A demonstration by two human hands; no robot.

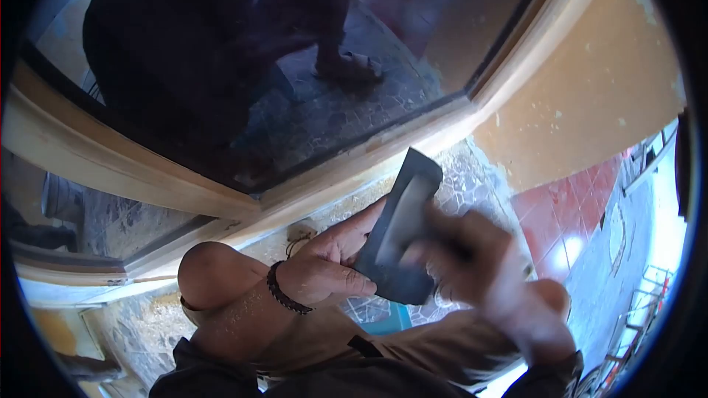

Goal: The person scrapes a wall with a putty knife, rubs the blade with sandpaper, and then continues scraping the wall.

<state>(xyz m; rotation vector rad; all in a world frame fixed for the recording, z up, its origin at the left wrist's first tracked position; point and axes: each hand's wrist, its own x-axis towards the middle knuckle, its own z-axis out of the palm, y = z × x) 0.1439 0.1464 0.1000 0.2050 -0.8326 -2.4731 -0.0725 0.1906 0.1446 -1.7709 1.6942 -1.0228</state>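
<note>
Left hand (328,269) holds a dark slab (397,232); blurred right hand (478,258) overlaps it.

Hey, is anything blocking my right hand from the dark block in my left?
Nothing visible does. Your right hand overlaps the right edge of the dark block; blur leaves contact unclear. Your left hand holds its other side.

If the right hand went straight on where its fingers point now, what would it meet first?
The right hand would probably meet first the dark slab that the left hand holds; blur leaves unclear whether right hand and slab already touch.
</note>
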